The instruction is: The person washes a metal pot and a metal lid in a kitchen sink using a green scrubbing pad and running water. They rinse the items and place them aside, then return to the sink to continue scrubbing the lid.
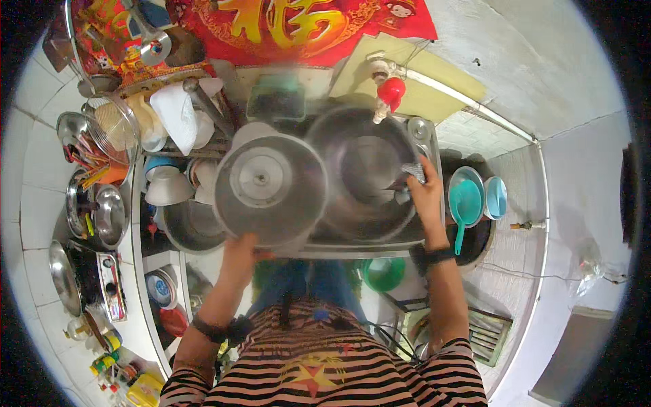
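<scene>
My left hand (241, 257) grips the near edge of a round grey metal lid (300, 219), blurred, with a paler disc and a small central stud. The lid is held over the left side of the sink area. My right hand (427, 193) pinches a crumpled grey scrubbing cloth or pad (413, 172). That hand is above the right side of a large grey metal basin (325, 137); whether it touches the basin, I cannot tell. Behind the basin, a white tap with a red handle (391, 91) points down towards it.
Stacked bowls (170, 186) and a metal pan (188, 226) stand left of the lid. Farther left are a wire strainer (113, 124) and a gas stove (112, 285). A turquoise ladle (465, 201) rests in a bowl at right. A green basin (385, 273) is below the counter.
</scene>
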